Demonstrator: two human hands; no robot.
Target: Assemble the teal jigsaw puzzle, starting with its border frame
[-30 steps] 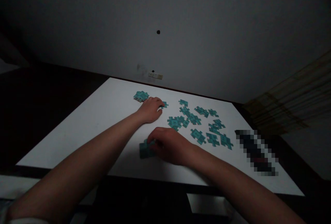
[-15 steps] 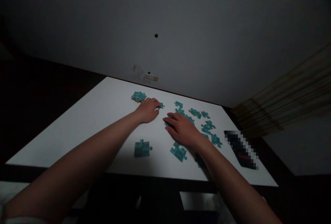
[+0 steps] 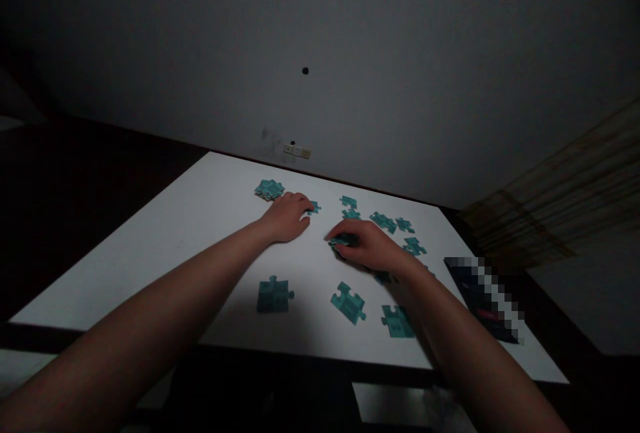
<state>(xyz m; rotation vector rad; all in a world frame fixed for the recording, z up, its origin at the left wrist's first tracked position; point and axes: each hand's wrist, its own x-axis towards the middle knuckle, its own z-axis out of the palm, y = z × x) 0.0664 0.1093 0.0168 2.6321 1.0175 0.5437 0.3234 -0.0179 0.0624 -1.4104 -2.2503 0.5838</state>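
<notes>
My left hand [image 3: 289, 217] lies low on the white table, its thumb apart from the fingers. Its fingertips touch a teal jigsaw puzzle piece [image 3: 315, 207], and just behind it sits a small stack of puzzle pieces [image 3: 269, 188]. Nearer the middle, my right hand [image 3: 369, 244] is closed with thumb and fingers around a puzzle piece [image 3: 341, 241]; the palm hides part of it, and I cannot tell whether more than one is held. Close to me lie three separate pieces: one on the left [image 3: 273, 295], one in the middle [image 3: 349, 302] and one beside my right forearm [image 3: 398, 321].
More loose pieces [image 3: 383, 221] are scattered behind and to the right of my right hand, some partly covered by it. A dark flat object [image 3: 480, 300], partly blurred out, lies near the table's right edge. A wall with sockets [image 3: 297, 151] stands behind the table [image 3: 165, 233].
My right hand has gone from lying spread over the pieces to closing around a puzzle piece, shifting slightly right. My left hand stays at the same spot. The view has shifted a little.
</notes>
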